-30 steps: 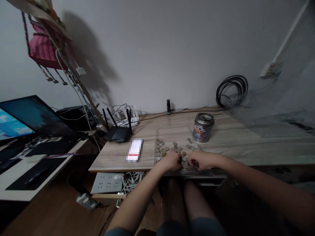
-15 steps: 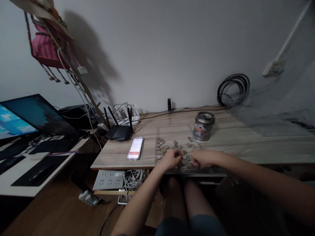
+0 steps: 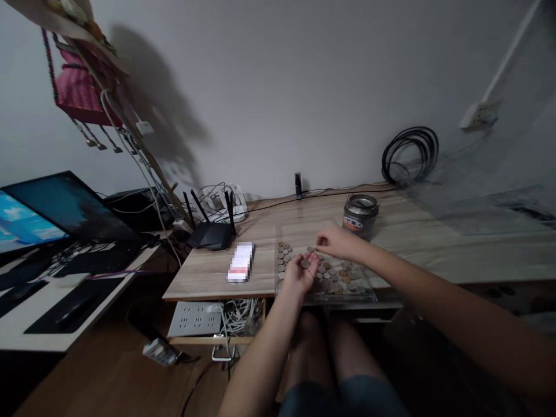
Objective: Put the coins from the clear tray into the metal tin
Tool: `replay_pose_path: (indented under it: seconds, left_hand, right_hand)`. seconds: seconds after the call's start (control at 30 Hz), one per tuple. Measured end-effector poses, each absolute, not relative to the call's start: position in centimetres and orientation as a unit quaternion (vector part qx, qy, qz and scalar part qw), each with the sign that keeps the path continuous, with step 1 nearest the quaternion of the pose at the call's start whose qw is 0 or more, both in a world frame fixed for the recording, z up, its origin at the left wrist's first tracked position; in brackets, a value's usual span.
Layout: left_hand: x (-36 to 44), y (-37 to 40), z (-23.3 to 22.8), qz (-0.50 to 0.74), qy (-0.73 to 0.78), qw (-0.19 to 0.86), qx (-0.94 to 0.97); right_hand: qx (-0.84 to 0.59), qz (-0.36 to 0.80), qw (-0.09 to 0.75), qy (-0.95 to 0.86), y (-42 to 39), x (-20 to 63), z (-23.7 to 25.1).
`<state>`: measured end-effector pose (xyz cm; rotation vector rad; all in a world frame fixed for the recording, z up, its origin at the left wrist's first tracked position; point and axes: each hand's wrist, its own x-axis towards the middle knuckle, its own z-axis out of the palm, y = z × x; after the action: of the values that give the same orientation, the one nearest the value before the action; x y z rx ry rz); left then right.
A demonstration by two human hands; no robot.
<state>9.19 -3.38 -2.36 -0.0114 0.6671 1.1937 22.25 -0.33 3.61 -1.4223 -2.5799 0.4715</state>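
Observation:
Many coins [image 3: 333,271] lie spread over a clear plastic sheet or shallow tray [image 3: 304,230] on the desk. My left hand [image 3: 300,274] is turned palm up above them, fingers curled around at least one coin [image 3: 304,263]. Just beyond it, my right hand [image 3: 336,242] pinches a coin [image 3: 310,249] between thumb and fingertips, close to the left fingers. Behind my right forearm stands a grey metal tin [image 3: 361,206] with a printed label, its lower part partly covered by the right hand and wrist.
A phone [image 3: 240,262] with a lit screen lies left of the coins, near a black router [image 3: 211,234]. A small dark bottle [image 3: 297,185] stands by the wall. Coiled black cable [image 3: 410,155] leans at the right. Below is an open drawer with a power strip [image 3: 195,318].
My left hand has turned from palm down to palm up and now holds a coin. My right hand has lifted away from the front coins and moved left and back, pinching a coin.

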Motion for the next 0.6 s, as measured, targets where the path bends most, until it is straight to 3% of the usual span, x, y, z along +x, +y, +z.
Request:
replay_pose_path:
  seconds: [0.13,0.27,0.47,0.6]
  left_hand:
    - [8.2,-3.3,-2.3,0.558,0.323,0.763,-0.044]
    - [7.9,-3.3,-2.7,0.537,0.313,0.783,-0.026]
    - [7.9,-3.6,-2.9,0.526,0.308,0.793,-0.011]
    - [7.9,-3.7,-2.9,0.528,0.307,0.792,-0.012]
  right_hand:
    - [-0.482,0.185,0.0,-0.856,-2.3,24.3,-0.5]
    - [-0.479,0.214,-0.006,-0.852,-3.2,24.7,-3.4]
    - [-0.439,0.237,-0.012,-0.867,-2.6,23.8,-2.8]
    - [-0.413,0.316,-0.04,-0.853,-2.5,23.3,-2.0]
